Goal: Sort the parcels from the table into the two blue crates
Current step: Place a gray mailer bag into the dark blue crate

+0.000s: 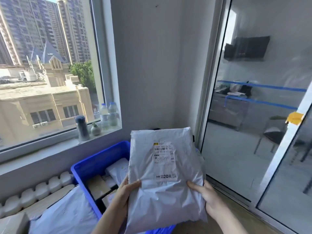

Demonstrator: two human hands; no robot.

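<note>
Both hands, left (pixel 124 195) and right (pixel 206 195), grip closed on grey parcel (pixel 166 176), held upright above blue crate (pixel 94 163). Read label (pixel 163 153) first, then lower flat onto the parcels inside; don't toss.

There is one view, from a wide-angle camera worn on the person's head. It looks forward and slightly down, close over both hands: the left hand (pixel 124 193) and right hand (pixel 205 195) sit low in the middle of the picture, arms running in from the bottom edge. A grey parcel (pixel 166 176) held between them, label toward the lens, fills the centre. Just left of the left hand lies a blue crate (pixel 99 159). Further left and above it, a window (pixel 47 68) with its sill slants. Right of the right hand stands a glass door (pixel 253 115). Straight lines bow near the edges.
</note>
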